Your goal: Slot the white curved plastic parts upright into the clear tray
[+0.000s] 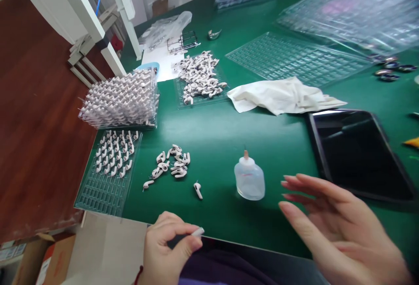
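Note:
My left hand (pixel 172 245) is at the table's front edge, thumb and forefinger pinched on a small white earbud part (pixel 198 231); most of that part is hidden by the fingers. My right hand (pixel 330 228) is open and empty, thumb apart from the fingers. Just left of its fingertips stands a translucent squeeze bottle (pixel 249 181) with a thin nozzle, upright and apart from the hand. A single white earbud (pixel 198 190) lies between the bottle and a loose cluster of earbuds (pixel 178 163).
At the left, a clear tray (pixel 101 195) is partly filled with earbuds beside a stack of filled trays (pixel 121 99). Behind lie another earbud pile (pixel 199 73), a white cloth (pixel 278 95) and clear trays (pixel 353 14). A dark-screened tablet (pixel 356 149) lies at the right.

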Available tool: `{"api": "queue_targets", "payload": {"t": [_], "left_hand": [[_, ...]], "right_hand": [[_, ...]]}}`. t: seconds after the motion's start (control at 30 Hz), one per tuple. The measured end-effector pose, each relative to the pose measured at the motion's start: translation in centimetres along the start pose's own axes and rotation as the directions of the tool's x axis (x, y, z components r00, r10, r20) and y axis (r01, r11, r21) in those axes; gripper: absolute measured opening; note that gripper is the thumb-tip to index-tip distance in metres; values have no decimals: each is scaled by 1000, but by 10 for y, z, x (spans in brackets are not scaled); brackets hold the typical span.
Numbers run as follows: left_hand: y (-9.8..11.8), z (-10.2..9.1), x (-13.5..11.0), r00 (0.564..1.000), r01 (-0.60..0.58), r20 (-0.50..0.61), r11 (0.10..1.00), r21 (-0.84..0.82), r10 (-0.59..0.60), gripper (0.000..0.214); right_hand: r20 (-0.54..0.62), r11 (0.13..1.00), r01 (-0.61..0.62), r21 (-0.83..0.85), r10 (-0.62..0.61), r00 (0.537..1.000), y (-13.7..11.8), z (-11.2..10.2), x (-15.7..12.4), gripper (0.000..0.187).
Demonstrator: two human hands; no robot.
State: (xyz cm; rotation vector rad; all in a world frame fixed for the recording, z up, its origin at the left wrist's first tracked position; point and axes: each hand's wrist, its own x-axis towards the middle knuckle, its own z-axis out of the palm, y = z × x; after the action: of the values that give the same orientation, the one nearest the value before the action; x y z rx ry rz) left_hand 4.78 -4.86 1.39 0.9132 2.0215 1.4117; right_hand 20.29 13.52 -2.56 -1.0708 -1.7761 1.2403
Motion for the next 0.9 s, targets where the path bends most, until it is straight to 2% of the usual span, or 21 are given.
{"api": "queue_targets", "payload": {"t": [0.07,0.17,0.23,0.33,0.5,0.63,0.73,0.83,0.87,0.9], "left_hand": [[-1,0,-1,998,70,3,997,-33,-70,17],[-3,0,-1,992,123,-1,991,-49,-123,22],[-5,1,-1,992,126,-8,991,-54,-127,24],[-7,1,-1,991,127,-27,990,-62,-129,24],[-8,1,-1,987,150,-46,987,-62,-153,24],[-9,2,-2,988,140,-62,988,-69,-144,25],[-9,4,-1,988,126,-77,990,-69,-131,24],[-6,6,2,992,82,-96,996,-30,-84,23],[-6,7,3,993,57,-101,998,-16,-58,23],[-5,8,4,994,32,-107,999,-6,-32,23]], "right_hand": [[21,999,34,-41,-34,999,-2,5,9,66],[127,954,185,-237,-159,979,-2,14,19,82],[197,902,281,-327,-226,954,-1,22,25,84],[229,867,334,-369,-264,937,0,35,32,83],[243,870,326,-369,-248,938,-6,49,43,82],[210,956,194,-219,-148,967,-14,47,46,65],[239,1000,27,13,-29,971,-26,39,30,46],[369,954,-128,272,19,929,-41,34,-1,34],[433,912,-207,353,37,901,-45,33,-11,34],[515,832,-342,437,81,854,-49,32,-21,34]]}}
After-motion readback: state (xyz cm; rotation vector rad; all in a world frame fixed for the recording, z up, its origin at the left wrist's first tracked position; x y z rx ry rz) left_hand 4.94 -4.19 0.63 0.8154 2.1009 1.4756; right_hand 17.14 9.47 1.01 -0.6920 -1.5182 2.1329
